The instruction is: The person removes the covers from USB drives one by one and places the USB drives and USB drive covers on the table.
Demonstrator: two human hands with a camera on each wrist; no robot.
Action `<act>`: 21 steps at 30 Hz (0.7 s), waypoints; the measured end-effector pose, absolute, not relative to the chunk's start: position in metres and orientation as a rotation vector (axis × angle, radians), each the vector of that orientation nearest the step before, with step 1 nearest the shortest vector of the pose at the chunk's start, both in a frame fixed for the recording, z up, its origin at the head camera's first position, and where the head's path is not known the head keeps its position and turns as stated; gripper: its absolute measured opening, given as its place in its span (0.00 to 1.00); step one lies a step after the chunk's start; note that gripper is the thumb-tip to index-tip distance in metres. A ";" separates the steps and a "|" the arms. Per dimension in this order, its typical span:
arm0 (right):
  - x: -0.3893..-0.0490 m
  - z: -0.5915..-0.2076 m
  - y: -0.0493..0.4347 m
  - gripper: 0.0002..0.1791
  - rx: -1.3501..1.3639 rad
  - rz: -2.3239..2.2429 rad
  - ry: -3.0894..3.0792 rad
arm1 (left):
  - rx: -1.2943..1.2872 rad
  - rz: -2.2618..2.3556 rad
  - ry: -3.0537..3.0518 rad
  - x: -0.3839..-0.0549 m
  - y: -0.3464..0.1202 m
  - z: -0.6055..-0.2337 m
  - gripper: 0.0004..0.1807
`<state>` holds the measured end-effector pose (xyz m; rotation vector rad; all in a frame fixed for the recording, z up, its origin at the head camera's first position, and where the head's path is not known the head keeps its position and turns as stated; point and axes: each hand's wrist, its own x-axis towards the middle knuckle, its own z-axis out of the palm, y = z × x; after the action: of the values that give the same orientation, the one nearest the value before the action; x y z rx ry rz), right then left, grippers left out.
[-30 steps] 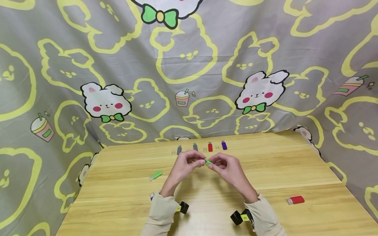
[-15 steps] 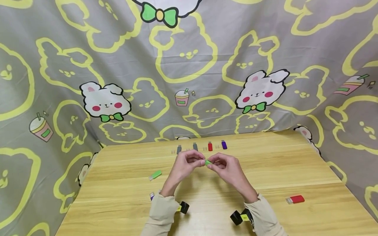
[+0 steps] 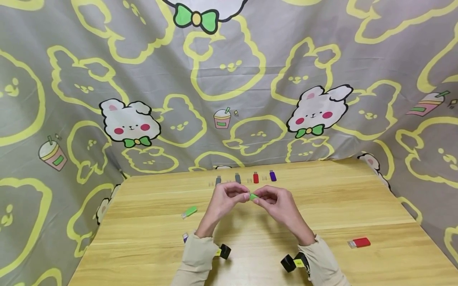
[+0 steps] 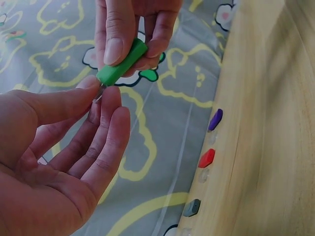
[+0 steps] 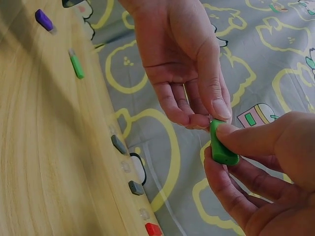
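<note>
Both hands meet over the middle of the table, with a green USB flash drive (image 3: 253,196) between them. My right hand (image 3: 277,201) grips the green body (image 5: 222,145) between thumb and fingers. At the other end, my left hand (image 3: 227,200) pinches the drive around its plug (image 4: 100,92); the fingertips hide most of that end. Whether a clear cap sits on the plug is hard to tell. A second green flash drive (image 3: 189,212) lies on the table left of the left hand.
Along the table's (image 3: 150,238) back edge lie two grey flash drives (image 3: 237,178), a red one (image 3: 255,177) and a purple one (image 3: 273,175), with small clear caps (image 3: 249,180) beside them. Another red drive (image 3: 359,242) lies at right; a purple one (image 3: 185,237) is partly behind the left sleeve.
</note>
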<state>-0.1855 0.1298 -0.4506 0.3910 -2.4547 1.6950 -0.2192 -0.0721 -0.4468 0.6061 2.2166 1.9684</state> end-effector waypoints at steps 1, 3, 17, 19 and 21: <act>-0.186 -0.451 0.130 0.06 0.390 1.695 -2.452 | 0.600 1.967 2.219 -0.219 -0.072 -0.446 0.05; -0.186 -0.450 0.130 0.06 0.392 1.696 -2.447 | 0.591 1.969 2.219 -0.219 -0.071 -0.446 0.05; -0.184 -0.447 0.128 0.05 0.355 1.671 -2.470 | 0.568 1.987 2.202 -0.219 -0.071 -0.447 0.06; -0.184 -0.447 0.129 0.05 0.349 1.660 -2.485 | 0.552 1.991 2.203 -0.219 -0.072 -0.446 0.06; -0.184 -0.446 0.131 0.05 0.329 1.649 -2.500 | 0.502 2.028 2.208 -0.220 -0.075 -0.445 0.06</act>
<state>-0.1841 0.1306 -0.4464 0.3289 -2.4999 1.6495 -0.2198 -0.0751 -0.4447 0.5024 2.2083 2.0282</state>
